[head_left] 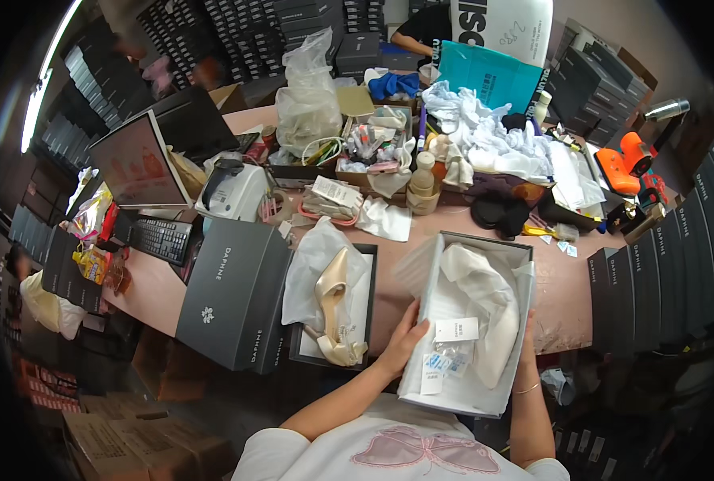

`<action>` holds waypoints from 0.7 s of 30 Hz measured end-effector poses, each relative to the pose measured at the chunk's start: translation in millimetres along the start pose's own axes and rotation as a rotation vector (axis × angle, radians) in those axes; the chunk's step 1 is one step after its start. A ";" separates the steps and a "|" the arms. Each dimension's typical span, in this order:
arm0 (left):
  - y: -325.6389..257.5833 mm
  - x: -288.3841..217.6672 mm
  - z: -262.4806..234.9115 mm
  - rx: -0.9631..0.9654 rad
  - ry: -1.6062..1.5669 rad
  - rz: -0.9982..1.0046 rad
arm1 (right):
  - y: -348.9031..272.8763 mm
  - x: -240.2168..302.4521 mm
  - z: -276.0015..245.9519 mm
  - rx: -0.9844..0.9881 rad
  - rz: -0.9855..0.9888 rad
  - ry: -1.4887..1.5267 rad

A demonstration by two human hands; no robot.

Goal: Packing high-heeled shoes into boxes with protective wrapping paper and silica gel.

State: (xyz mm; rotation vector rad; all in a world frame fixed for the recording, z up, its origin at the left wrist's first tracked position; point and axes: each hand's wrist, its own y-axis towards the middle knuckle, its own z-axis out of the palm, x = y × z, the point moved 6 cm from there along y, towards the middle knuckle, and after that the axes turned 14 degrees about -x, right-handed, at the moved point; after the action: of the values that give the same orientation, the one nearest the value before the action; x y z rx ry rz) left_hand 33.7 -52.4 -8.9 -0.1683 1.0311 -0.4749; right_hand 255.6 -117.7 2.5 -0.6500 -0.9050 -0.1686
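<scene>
An open shoebox [416, 365] with a white inside is tilted toward me between both my hands. My left hand [403, 346] closes on its left wall, thumb near the rim. Along the right wall lies my right hand [527, 353], its fingers mostly hidden behind the box. Inside, a white paper-wrapped shoe [493, 337] lies on the right, beside white tags [456, 329] and a small clear packet with blue print [445, 365]. To the left, a gold high-heeled shoe [332, 297] rests on white tissue in another open box [363, 276].
Closed dark shoeboxes [230, 284] stand at the left, and a row of them [645, 280] at the right. Behind are a monitor [139, 164], keyboard [161, 240], label printer [235, 192], bottle [423, 184], crumpled white paper [485, 132] and orange tape dispenser [618, 170].
</scene>
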 end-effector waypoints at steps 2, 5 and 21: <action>2.3 -8.6 -2.7 -0.023 0.018 0.071 | 22.3 -18.7 -7.4 -0.102 -0.029 0.076; 31.5 13.7 -36.5 -0.077 0.014 0.058 | 106.6 -97.6 -60.7 -0.174 -0.192 -0.298; -71.8 -73.5 -32.5 -0.092 0.783 0.877 | 88.2 -62.7 120.2 0.223 -0.934 -1.817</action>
State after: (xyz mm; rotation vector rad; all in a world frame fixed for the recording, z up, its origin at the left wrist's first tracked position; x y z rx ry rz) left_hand -46.7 -79.8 57.4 0.4208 1.7517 0.3525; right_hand 170.8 15.4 -32.7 0.0754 -2.9069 -0.2862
